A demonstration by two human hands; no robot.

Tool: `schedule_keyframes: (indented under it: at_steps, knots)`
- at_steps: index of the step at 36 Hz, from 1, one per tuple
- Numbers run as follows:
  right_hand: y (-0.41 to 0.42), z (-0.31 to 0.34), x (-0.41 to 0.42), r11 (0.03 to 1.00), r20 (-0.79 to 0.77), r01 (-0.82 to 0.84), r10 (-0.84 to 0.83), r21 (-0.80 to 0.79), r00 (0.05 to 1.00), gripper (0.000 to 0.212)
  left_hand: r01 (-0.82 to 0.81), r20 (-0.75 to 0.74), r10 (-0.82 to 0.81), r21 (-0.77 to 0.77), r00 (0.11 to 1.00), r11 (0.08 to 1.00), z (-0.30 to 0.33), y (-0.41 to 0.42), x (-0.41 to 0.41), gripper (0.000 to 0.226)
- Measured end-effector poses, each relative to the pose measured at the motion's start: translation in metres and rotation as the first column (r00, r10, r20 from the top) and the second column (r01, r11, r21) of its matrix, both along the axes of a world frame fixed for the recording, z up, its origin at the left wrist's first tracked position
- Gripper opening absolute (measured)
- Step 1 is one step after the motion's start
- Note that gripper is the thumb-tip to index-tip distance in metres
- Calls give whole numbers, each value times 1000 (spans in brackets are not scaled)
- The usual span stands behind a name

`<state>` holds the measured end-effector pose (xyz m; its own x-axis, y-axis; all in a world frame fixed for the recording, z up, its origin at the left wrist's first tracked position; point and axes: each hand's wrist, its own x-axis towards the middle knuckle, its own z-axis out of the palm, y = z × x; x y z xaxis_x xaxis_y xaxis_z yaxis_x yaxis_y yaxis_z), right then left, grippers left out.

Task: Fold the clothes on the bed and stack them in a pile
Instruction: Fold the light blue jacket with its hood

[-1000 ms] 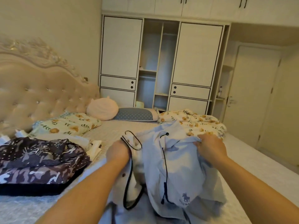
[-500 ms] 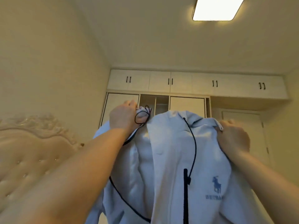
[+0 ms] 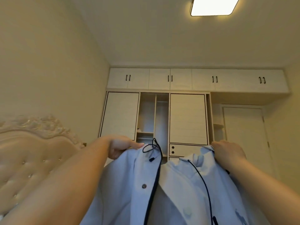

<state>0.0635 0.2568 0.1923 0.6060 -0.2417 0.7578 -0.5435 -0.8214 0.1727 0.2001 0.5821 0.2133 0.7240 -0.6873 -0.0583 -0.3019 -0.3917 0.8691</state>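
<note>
Over on the left there's the tufted beige headboard (image 3: 24, 156) of the bed. The person's left hand (image 3: 121, 147) has its fingers (image 3: 136, 145) pinched shut on one top edge of a pale blue snap-button jacket with dark navy drawcords (image 3: 134, 184); the right hand (image 3: 227, 151) is clenched on the other top edge. The jacket hangs open between them, held up in front of the white wardrobe (image 3: 186, 117).

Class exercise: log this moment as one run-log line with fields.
stage: shaking out | item: pale blue hooded jacket with dark drawcord, held up, front open | left hand: gripping shoulder | right hand: gripping shoulder | fold: not yet begun
</note>
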Motion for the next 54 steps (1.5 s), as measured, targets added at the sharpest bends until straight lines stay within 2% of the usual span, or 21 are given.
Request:
schedule_keyframes:
  at_steps: [3,6,8,9,11,13,15,18,21,22,26,29,32,34,35,37,41,45,49,51,54]
  knots:
    - [-4,-4,-5,985,-63,150,-155,-81,986,34,-44,-2,44,4,999,999,-3,13,3,30]
    - [-8,-5,-16,963,-114,258,-265,-73,957,37,-340,195,305,178,932,924,-3,15,2,34]
    - [-4,-5,-23,953,-154,303,-301,-11,941,37,-591,541,377,298,752,750,-2,6,-8,36]
    - [-2,-4,-24,948,-162,317,-311,14,936,36,-703,714,348,279,608,654,-1,1,-10,35]
    - [8,2,-28,938,-175,336,-319,79,931,35,-835,902,243,190,356,516,0,-5,-12,30]
    - [12,12,-29,918,-207,347,-308,191,929,34,-878,970,200,27,139,478,3,-8,-15,26]
    - [11,24,-35,827,-254,325,-228,460,940,21,-864,983,184,-74,22,498,6,-10,-18,27]
    - [7,43,-43,497,-29,24,2,867,1000,28,-871,907,379,-30,183,491,15,-11,-25,27]
    - [9,44,-48,174,272,-269,7,947,962,38,-833,737,526,92,426,546,19,-4,-33,29]
    - [10,41,-49,129,346,-343,-5,930,938,43,-799,690,533,110,489,591,20,-2,-37,32]
    - [19,42,-51,186,551,-530,-85,827,830,31,-789,604,653,-65,457,612,24,6,-41,33]
    - [32,54,-61,191,682,-658,-107,728,724,23,-732,484,818,-427,312,532,35,13,-53,28]
    - [45,70,-79,509,749,-638,-21,578,662,28,-535,498,850,-677,172,505,51,20,-79,22]
    - [62,79,-98,629,793,-651,89,424,602,29,-337,446,874,-806,193,486,59,23,-95,16]
    - [71,83,-105,656,806,-668,152,350,572,28,-249,411,878,-848,246,467,63,25,-102,30]
    - [87,92,-115,685,811,-689,249,238,529,32,-178,439,860,-854,258,489,72,31,-117,57]
    - [107,112,-132,694,746,-714,426,94,512,55,-107,519,831,-832,199,545,111,38,-142,81]
    - [123,137,-150,832,664,-537,480,-139,573,86,-34,609,793,-792,11,609,150,42,-168,85]
    - [126,145,-150,863,674,-464,465,-200,574,103,-37,616,769,-784,-173,620,158,43,-162,89]
    - [121,130,-138,884,667,-439,426,-162,611,108,-1,612,771,-783,-178,621,143,34,-146,94]
    - [107,91,-110,915,628,-401,343,-53,699,116,-17,621,778,-782,-98,623,96,9,-113,101]
